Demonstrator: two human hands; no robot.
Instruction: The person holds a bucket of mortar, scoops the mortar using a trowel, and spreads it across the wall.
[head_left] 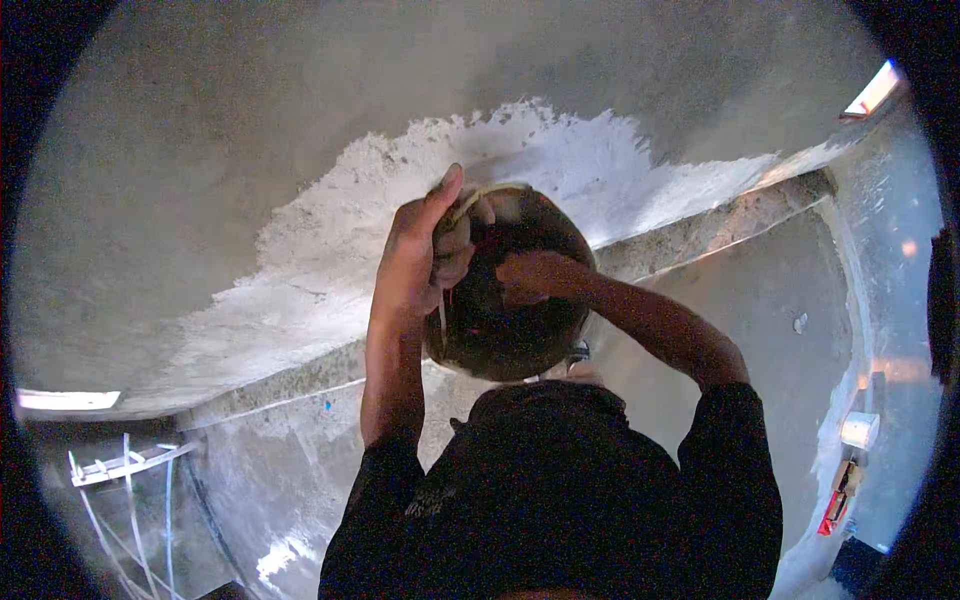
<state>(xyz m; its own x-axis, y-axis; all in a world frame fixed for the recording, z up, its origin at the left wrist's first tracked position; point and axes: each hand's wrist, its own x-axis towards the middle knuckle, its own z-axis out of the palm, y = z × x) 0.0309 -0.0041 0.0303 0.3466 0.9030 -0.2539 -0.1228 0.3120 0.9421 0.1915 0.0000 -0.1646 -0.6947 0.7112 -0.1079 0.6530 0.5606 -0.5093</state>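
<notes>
A round, dark container [500, 355], like a bucket or deep bowl, is held in front of my body. My left hand [432, 240] grips its left rim, with the thumb pointing up and the fingers curled over the edge. My right hand [528, 277] reaches into the container's mouth from the right. Its fingers fade into the dark interior, so whether they hold anything is hidden. Beyond the container, a ragged patch of white coating [330, 225] covers the lower part of the grey wall [240, 110].
A pale pole-like frame [130, 465] stands at the lower left. A white cylindrical container [860, 430] and a red box [832, 512] lie along the right side. A rough ledge [720, 222] runs along the wall's foot above the grey floor [740, 300].
</notes>
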